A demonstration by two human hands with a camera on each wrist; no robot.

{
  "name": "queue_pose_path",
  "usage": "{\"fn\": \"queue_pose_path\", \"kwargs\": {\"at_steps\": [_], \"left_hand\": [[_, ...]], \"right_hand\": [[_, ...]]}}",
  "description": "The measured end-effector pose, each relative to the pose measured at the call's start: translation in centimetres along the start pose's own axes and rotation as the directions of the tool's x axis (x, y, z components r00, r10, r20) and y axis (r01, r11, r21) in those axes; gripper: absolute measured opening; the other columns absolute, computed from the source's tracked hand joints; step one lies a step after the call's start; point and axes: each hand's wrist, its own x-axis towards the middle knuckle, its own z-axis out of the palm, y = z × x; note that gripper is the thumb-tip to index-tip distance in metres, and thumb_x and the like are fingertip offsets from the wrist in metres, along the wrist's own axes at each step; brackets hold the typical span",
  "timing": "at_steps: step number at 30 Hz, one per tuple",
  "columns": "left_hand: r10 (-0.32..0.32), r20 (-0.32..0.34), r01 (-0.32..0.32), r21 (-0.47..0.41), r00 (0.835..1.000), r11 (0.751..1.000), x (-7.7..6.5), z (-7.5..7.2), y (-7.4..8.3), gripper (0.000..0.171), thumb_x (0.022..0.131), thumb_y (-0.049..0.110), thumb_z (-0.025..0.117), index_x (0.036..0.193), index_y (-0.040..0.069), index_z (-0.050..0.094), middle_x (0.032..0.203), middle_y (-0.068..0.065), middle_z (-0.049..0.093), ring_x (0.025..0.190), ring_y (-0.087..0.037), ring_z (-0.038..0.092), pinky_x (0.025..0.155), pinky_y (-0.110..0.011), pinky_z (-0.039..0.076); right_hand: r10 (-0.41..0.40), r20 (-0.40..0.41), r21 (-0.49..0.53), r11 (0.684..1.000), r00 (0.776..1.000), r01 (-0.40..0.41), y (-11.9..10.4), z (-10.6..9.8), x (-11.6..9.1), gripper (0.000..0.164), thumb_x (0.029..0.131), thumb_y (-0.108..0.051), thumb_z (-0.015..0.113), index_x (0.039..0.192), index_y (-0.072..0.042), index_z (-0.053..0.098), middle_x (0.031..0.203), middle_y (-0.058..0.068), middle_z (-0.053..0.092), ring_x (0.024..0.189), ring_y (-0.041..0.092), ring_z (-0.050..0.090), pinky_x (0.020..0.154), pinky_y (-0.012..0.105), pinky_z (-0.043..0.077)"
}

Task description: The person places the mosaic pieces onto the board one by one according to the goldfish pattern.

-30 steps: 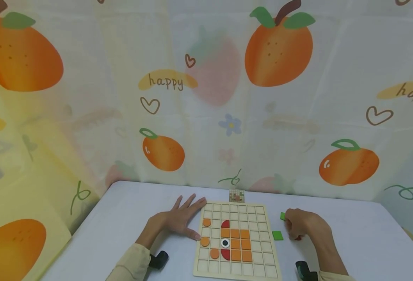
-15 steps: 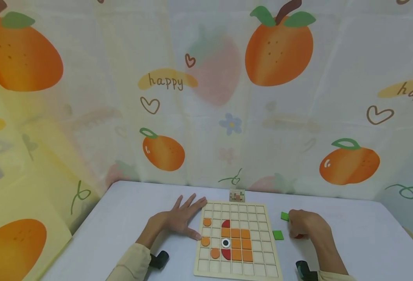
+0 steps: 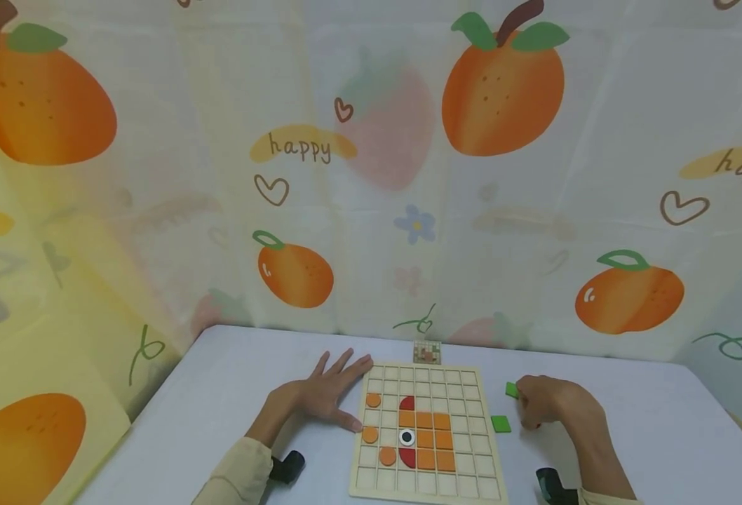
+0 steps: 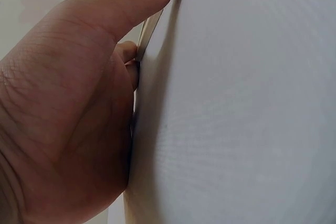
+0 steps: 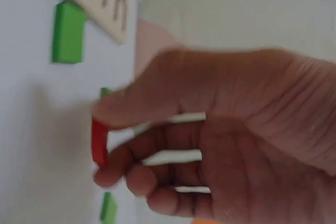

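Observation:
My left hand [image 3: 325, 396] lies with fingers spread and straight, its thumb and fingertips at the left edge of the wooden grid board [image 3: 466, 484]. In the left wrist view the thumb side of the left hand [image 4: 68, 93] shows against that edge. To the right of the board my right hand [image 3: 550, 403] is low over the table. Its thumb and index finger pinch a small red piece [image 5: 98, 140], seen edge-on in the right wrist view. Green square tiles [image 3: 501, 423] lie close by; one green tile [image 3: 511, 390] is partly covered by the right hand.
On the board sit a block of orange squares [image 3: 426, 440], red half-rounds [image 3: 407, 459], orange discs [image 3: 387, 456] and a white eye disc [image 3: 407, 437]. A small pattern card [image 3: 427, 352] stands behind the board. Fruit-printed cloth [image 3: 371, 266] hangs behind the white table [image 3: 636, 393].
My right hand has shifted and turned slightly beside the green tiles, with its wrist a little farther right. The left hand and the pieces on the board stay as they were.

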Motion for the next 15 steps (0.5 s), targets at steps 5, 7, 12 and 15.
{"fn": "queue_pose_path", "kwargs": {"at_steps": [5, 7, 12, 15], "left_hand": [[-0.011, -0.001, 0.011, 0.015, 1.0, 1.0, 0.1, 0.0, 0.1, 0.119, 0.08, 0.069, 0.076, 0.169, 0.022, 0.013, 0.179, -0.001, 0.01, 0.167, -0.034, -0.003, 0.131, -0.067, -0.006], [-0.015, -0.001, 0.015, 0.015, 1.0, 1.0, 0.1, -0.1, 0.2, 0.119, 0.08, 0.069, 0.076, 0.169, 0.022, 0.013, 0.179, -0.001, 0.01, 0.167, -0.034, -0.003, 0.131, -0.067, -0.006], [-0.017, -0.001, 0.017, 0.007, 1.0, 1.0, 0.0, 0.0, 0.2, 0.119, 0.08, 0.069, 0.076, 0.169, 0.023, 0.013, 0.179, 0.0, 0.01, 0.167, -0.034, -0.003, 0.131, -0.067, -0.007], [-0.02, -0.003, 0.02, -0.001, 1.0, 1.0, -0.1, 0.0, 0.3, 0.118, 0.08, 0.069, 0.076, 0.169, 0.024, 0.013, 0.179, 0.001, 0.01, 0.167, -0.033, -0.003, 0.131, -0.067, -0.007]], "right_hand": [[-0.106, 0.02, 0.024, 0.994, 0.994, 0.105, -1.4, -0.4, -0.9, 0.021, 0.079, -0.003, 0.076, 0.079, -0.013, 0.058, 0.074, 0.0, 0.053, 0.073, 0.016, 0.048, 0.065, 0.03, 0.036], [-0.148, 0.032, 0.027, 0.989, 0.988, 0.147, -2.2, -0.5, -1.3, 0.021, 0.079, -0.003, 0.077, 0.08, -0.014, 0.058, 0.076, 0.0, 0.054, 0.075, 0.015, 0.049, 0.065, 0.03, 0.037], [-0.22, 0.044, 0.007, 0.976, 0.975, 0.22, -4.2, -0.1, -2.0, 0.022, 0.075, 0.001, 0.074, 0.076, -0.013, 0.057, 0.075, -0.001, 0.053, 0.072, 0.015, 0.048, 0.063, 0.029, 0.036], [-0.229, 0.067, -0.025, 0.973, 0.971, 0.231, -5.4, 0.4, -2.0, 0.024, 0.075, 0.002, 0.074, 0.074, -0.014, 0.057, 0.073, -0.002, 0.054, 0.07, 0.014, 0.047, 0.062, 0.029, 0.034]]}}
